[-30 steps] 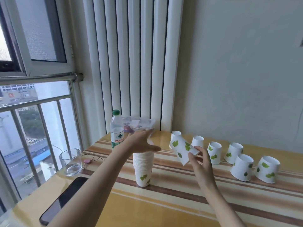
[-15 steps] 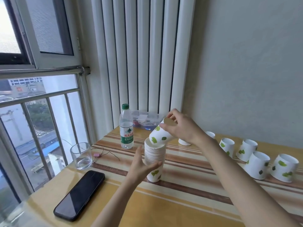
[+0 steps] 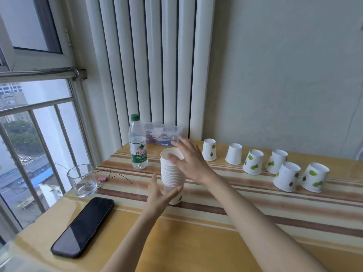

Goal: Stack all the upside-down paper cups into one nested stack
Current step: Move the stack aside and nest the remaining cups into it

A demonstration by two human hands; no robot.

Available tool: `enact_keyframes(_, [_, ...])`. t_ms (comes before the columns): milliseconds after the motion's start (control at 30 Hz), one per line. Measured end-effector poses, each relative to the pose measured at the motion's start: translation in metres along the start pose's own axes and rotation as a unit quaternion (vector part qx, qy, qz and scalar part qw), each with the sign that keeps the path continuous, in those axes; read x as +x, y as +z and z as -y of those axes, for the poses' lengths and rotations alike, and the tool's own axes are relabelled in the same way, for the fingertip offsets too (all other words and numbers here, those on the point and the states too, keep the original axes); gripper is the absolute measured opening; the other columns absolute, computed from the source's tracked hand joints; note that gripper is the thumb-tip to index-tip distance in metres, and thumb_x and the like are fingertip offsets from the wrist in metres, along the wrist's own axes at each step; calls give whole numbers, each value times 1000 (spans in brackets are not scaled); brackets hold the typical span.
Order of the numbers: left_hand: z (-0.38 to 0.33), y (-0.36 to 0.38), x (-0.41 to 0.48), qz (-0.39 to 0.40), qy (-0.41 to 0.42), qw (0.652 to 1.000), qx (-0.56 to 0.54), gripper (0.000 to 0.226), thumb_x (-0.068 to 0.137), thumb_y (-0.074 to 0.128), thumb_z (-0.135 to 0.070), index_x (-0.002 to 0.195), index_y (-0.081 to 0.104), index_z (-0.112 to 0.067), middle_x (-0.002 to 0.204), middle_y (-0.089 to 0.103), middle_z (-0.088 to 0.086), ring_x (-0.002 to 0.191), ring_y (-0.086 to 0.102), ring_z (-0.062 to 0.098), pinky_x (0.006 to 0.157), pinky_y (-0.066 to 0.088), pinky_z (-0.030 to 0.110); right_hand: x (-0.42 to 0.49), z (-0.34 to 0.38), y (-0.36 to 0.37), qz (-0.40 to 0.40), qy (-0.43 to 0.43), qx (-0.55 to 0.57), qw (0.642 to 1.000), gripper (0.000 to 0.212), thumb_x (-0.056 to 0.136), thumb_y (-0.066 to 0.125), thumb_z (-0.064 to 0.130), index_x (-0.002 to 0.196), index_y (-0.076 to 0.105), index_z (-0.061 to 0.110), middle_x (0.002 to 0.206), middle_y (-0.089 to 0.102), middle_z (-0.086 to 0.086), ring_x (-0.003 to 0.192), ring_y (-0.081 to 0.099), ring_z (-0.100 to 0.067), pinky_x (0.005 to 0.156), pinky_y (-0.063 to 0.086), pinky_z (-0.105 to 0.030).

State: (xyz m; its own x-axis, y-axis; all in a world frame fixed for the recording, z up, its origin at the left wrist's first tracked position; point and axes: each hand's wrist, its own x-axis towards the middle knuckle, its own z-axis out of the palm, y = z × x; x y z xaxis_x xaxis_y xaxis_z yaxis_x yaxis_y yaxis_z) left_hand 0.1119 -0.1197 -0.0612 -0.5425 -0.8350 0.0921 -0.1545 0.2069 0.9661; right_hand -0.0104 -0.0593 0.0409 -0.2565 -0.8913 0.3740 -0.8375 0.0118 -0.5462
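Observation:
A tall nested stack of white paper cups point(image 3: 171, 171) with green leaf prints stands near the middle of the striped table point(image 3: 216, 228). My left hand point(image 3: 160, 196) grips the stack's bottom cup from the near side. My right hand point(image 3: 189, 161) hovers with spread fingers at the stack's top right, fingertips at the top rim, holding nothing. Several upside-down cups stand in a loose row to the right, from the nearest point(image 3: 209, 150) through one at mid-row point(image 3: 253, 162) to the farthest right point(image 3: 314, 180).
A water bottle point(image 3: 138, 144) and a clear plastic box point(image 3: 163, 133) stand behind the stack. On the left are a drinking glass point(image 3: 82, 180), a pink clip with a wire point(image 3: 103, 178) and a black phone point(image 3: 83, 225). A barred window runs along the left edge.
My right hand carried a cup onto the top of the stack and let it go. My left hand dropped from the stack's top to its base.

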Motion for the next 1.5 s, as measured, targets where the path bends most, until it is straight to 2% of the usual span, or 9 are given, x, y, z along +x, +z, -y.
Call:
enact_keyframes(67, [3, 5, -22, -66, -27, 997, 28, 102, 64, 76, -53, 142, 23, -12, 145, 27, 10, 137, 27, 24, 111, 30, 44, -20, -14, -11, -74, 35, 67, 994, 49, 92, 47, 40, 135, 43, 18, 152, 29, -2, 141, 17, -17, 113, 13, -27])
enact_keyframes(200, [10, 10, -75, -155, 79, 981, 81, 40, 81, 68, -24, 114, 47, -15, 115, 44, 1, 113, 50, 22, 92, 35, 29, -81, -78, -31, -128, 125, 88, 980, 29, 91, 53, 27, 118, 55, 15, 125, 49, 1, 126, 36, -16, 100, 25, -19])
enact_keyframes(333, [-11, 43, -72, 18, 186, 971, 149, 25, 82, 59, -33, 105, 50, -29, 106, 52, -13, 98, 54, -1, 82, 41, 13, -130, -144, -54, -182, 225, 71, 955, 23, 89, 54, 15, 111, 57, 12, 120, 56, -6, 119, 49, -24, 97, 38, -31])
enact_keyframes(533, [-55, 157, -14, 126, 156, 974, 105, 38, 86, 61, -28, 120, 45, -21, 121, 46, -4, 103, 52, 9, 83, 42, 18, -156, -208, -97, -391, 330, 15, 859, 33, 81, 65, 11, 108, 50, 1, 114, 54, -19, 107, 50, -37, 84, 40, -36])
enact_keyframes(800, [-46, 279, 74, 118, 48, 988, 86, 82, 75, 73, -27, 138, 24, -8, 139, 36, 13, 130, 37, 28, 101, 31, 28, -133, -275, -103, -274, 414, 36, 867, 91, 69, 76, 36, 136, 25, 3, 131, 49, -17, 119, 47, -35, 91, 43, -41])
enact_keyframes(933, [-44, 311, 109, 84, 33, 992, 87, 72, 72, 73, -32, 129, 35, -10, 127, 51, 12, 117, 51, 31, 96, 45, 46, -129, -294, -100, -286, 422, 23, 860, 79, 69, 75, 35, 126, 28, 7, 123, 58, -13, 106, 57, -36, 81, 47, -40])
enact_keyframes(1167, [-38, 329, 132, 51, 8, 988, 144, 56, 75, 67, -37, 118, 43, -13, 120, 59, 8, 109, 56, 28, 92, 47, 45, -132, -296, -95, -302, 398, 17, 866, 64, 69, 75, 34, 118, 40, 11, 117, 62, -8, 105, 58, -32, 82, 49, -42])
enact_keyframes(1300, [-44, 330, 133, 80, 2, 981, 179, 76, 61, 71, -52, 119, 38, -15, 117, 56, 4, 114, 51, 27, 98, 38, 45, -143, -287, -96, -304, 393, 86, 864, 65, 73, 73, 29, 124, 36, 15, 121, 56, -10, 107, 55, -29, 83, 47, -40])
enact_keyframes(1500, [-54, 324, 126, 65, -6, 993, 102, 56, 70, 71, -39, 108, 39, -14, 108, 60, 7, 106, 57, 30, 91, 45, 44, -161, -269, -105, -319, 357, 105, 872, 63, 71, 72, 23, 124, 39, 20, 121, 50, -8, 109, 52, -27, 84, 44, -38])
